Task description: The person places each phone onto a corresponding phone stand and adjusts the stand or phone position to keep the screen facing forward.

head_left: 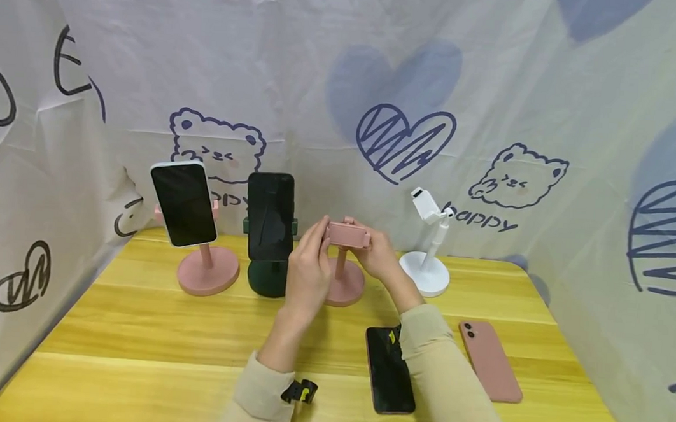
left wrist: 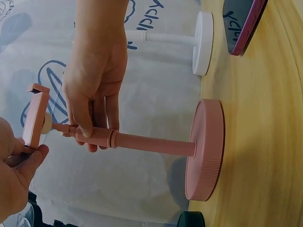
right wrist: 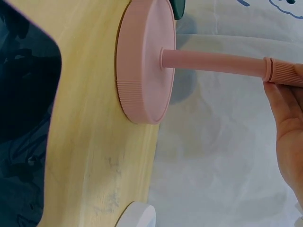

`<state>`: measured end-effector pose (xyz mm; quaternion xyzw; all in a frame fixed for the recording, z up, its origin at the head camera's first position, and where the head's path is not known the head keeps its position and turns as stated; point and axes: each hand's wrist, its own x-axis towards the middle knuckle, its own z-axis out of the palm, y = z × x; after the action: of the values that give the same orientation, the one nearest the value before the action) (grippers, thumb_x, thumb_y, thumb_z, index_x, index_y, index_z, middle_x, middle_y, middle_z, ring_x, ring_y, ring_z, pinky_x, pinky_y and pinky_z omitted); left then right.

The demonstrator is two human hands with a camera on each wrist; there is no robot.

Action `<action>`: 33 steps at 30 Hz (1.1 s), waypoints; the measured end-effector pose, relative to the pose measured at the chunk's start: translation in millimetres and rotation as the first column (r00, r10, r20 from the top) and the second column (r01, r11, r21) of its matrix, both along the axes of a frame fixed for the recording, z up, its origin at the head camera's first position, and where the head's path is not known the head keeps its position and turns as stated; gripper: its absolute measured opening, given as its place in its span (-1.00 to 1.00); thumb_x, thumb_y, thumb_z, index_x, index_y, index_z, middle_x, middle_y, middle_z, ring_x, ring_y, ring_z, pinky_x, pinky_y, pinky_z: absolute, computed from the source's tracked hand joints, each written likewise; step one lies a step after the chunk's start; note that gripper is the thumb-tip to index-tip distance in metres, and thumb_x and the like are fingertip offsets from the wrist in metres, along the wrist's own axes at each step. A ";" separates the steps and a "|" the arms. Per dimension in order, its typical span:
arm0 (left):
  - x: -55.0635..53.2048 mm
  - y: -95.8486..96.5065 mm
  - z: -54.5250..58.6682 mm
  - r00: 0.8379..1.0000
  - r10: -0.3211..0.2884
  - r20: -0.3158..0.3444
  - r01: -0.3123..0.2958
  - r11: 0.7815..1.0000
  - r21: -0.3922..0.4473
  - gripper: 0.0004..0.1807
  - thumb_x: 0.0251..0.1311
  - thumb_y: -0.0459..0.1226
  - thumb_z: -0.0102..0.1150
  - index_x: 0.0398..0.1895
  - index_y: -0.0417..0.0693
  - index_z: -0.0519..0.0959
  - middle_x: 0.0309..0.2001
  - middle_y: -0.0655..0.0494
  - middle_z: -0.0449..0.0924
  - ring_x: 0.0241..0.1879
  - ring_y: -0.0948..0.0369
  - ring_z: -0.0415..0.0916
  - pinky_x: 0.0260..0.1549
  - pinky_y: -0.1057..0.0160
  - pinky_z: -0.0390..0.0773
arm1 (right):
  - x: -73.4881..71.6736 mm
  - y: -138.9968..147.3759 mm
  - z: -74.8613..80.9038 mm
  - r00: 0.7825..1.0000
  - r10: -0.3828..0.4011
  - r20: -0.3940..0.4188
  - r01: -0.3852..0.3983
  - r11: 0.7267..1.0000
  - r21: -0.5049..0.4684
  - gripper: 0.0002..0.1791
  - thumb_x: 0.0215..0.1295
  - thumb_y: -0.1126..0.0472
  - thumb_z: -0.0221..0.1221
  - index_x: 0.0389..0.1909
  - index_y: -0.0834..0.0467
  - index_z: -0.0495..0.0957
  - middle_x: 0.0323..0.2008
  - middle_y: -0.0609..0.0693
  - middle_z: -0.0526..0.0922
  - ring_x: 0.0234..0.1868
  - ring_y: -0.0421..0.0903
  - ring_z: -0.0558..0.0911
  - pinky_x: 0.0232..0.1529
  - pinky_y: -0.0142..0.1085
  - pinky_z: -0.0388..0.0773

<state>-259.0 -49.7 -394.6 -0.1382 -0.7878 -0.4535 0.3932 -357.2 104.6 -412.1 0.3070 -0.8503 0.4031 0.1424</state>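
Stand [left wrist: 163, 144], pink, vert., clamp [head_left: 348, 235] uppermost; L hand [head_left: 310, 270] pinching clamp, R hand [head_left: 379, 254] round stem [left wrist: 142, 142]

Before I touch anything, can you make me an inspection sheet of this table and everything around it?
Surface: wooden table, light yellow with visible grain.
Job's things: middle pink stand, upright on the table, its clamp holding no phone.
Clutter: black-screened phone and pink-backed phone lying flat; white stand without a phone; far-left pink stand with a white-edged phone; dark green stand with a black phone.
Hands: left hand pinches the clamp; right hand grips the stem's ribbed collar.
Cables: nothing seen.
Surroundings: pale cloth with hearts and bears, behind and at both sides.
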 end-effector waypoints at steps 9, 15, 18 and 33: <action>-4.5 -0.5 -1.9 0.999 -0.015 -0.049 0.016 0.999 0.033 -0.62 0.50 -0.43 0.09 0.30 -0.36 0.56 0.21 -0.31 0.61 0.18 -0.12 0.63 0.09 0.05 0.67 | 1.4 -0.2 3.3 1.000 -0.012 -0.002 0.012 1.000 0.019 -0.48 0.40 0.43 0.26 0.36 0.36 0.49 0.24 0.31 0.60 0.27 0.28 0.59 0.33 0.07 0.51; -5.8 -1.7 -2.1 0.998 -0.017 -0.069 0.020 0.999 0.039 -0.64 0.45 -0.44 0.15 0.25 -0.38 0.59 0.18 -0.30 0.64 0.15 -0.10 0.66 0.05 0.08 0.69 | 2.0 -2.4 4.0 1.000 0.005 -0.013 -0.005 1.000 0.021 -0.49 0.43 0.44 0.21 0.37 0.41 0.45 0.28 0.33 0.56 0.30 0.31 0.56 0.35 0.09 0.48; -5.5 -2.6 -2.1 0.997 -0.021 -0.069 0.024 0.999 0.043 -0.64 0.44 -0.44 0.16 0.25 -0.38 0.60 0.17 -0.29 0.65 0.14 -0.10 0.67 0.04 0.08 0.69 | 3.2 -3.7 4.6 1.000 0.001 -0.003 -0.001 1.000 0.026 -0.49 0.45 0.43 0.19 0.38 0.41 0.44 0.31 0.33 0.53 0.32 0.31 0.54 0.37 0.09 0.46; -3.8 -5.6 -1.1 0.998 -0.041 -0.047 0.043 0.998 0.038 -0.63 0.45 -0.46 0.14 0.27 -0.39 0.58 0.19 -0.30 0.63 0.15 -0.10 0.66 0.05 0.08 0.68 | 32.1 11.7 10.2 0.998 -0.035 0.045 0.038 0.997 -0.063 -0.49 0.42 0.35 0.28 0.38 0.17 0.54 0.26 0.18 0.64 0.22 0.20 0.65 0.15 0.09 0.65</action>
<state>-262.8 -55.3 -395.7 -0.1575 -0.7664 -0.4738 0.4041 -325.1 116.3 -401.9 0.2777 -0.8454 0.4340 0.1406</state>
